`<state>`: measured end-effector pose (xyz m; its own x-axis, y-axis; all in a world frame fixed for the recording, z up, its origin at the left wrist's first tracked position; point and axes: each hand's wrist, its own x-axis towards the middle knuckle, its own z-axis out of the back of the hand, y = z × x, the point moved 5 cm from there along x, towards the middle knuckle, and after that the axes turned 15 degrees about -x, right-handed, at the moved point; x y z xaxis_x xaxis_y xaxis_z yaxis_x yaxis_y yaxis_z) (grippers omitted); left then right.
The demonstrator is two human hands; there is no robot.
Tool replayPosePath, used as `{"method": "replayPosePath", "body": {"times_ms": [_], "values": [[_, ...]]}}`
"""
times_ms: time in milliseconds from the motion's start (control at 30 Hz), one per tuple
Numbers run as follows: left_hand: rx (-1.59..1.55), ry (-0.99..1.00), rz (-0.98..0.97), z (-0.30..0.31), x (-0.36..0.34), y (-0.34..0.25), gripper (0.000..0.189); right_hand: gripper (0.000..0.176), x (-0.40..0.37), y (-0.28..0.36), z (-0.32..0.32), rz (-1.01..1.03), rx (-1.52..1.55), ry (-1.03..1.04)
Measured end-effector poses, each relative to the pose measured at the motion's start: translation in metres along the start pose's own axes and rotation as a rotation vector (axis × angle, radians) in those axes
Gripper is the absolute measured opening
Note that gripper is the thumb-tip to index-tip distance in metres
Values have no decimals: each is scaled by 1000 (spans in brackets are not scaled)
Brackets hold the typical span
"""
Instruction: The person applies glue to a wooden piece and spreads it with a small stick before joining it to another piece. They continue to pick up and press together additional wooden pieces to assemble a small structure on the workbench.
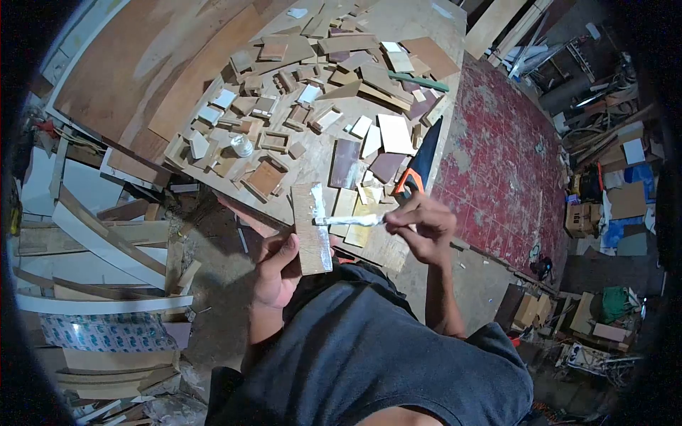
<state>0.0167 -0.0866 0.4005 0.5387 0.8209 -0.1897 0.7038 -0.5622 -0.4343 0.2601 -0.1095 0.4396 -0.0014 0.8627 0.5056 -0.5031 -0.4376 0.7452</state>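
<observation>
My left hand (pixel 277 264) grips the lower left side of a flat wooden board (pixel 307 234), held upright in front of my body. A white, glue-like smear runs down the board's right edge. Between the fingertips of my right hand (pixel 425 226) is a white-coated stick (pixel 355 221), its far tip touching the smeared edge. Just beyond that hand lies a handsaw with an orange and black handle (pixel 410 182), its dark blade pointing away. A small jar (pixel 241 146) stands on the worktable (pixel 266 207) among little wooden box frames.
Wood offcuts (pixel 366 71) are heaped across the table's far side. A large curved plywood sheet (pixel 135 64) leans at the left, above stacked curved strips (pixel 106 304). Right of the table is a worn red surface (pixel 497 153), with cardboard boxes (pixel 582 219) and clutter past it.
</observation>
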Motion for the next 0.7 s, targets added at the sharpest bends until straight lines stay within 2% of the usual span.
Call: {"method": "replayPosePath", "body": {"times_ms": [67,133,200,267,333,400,467,533,600,667,700], "values": [[-9,-18,-29,13,-1,-9,42,18,9,-2,-18,-31,82,116],[-5,-243,-161,42,-6,-24,48,16,20,-18,-33,-144,130,164],[21,-210,-136,60,-8,-41,47,13,35,-45,-57,-211,199,100],[-41,-310,-215,90,-16,-52,47,10,64,-67,-97,-353,195,95],[-42,-312,-231,112,-22,-63,48,11,90,-107,-151,-496,98,167],[-59,-379,-272,133,-30,-71,49,13,126,-135,-210,-398,-82,282],[-60,-394,-269,153,-37,-75,50,17,162,-161,-268,-154,-411,349],[-46,-413,-308,169,-44,-79,50,16,181,-202,-325,45,-491,331],[-132,-482,-350,177,-52,-84,46,12,195,-225,-371,47,-516,430],[-147,-577,-299,185,-61,-89,46,11,198,-249,-407,29,-513,449],[-14,-562,-293,185,-61,-94,55,11,199,-253,-422,52,-594,498]]}}
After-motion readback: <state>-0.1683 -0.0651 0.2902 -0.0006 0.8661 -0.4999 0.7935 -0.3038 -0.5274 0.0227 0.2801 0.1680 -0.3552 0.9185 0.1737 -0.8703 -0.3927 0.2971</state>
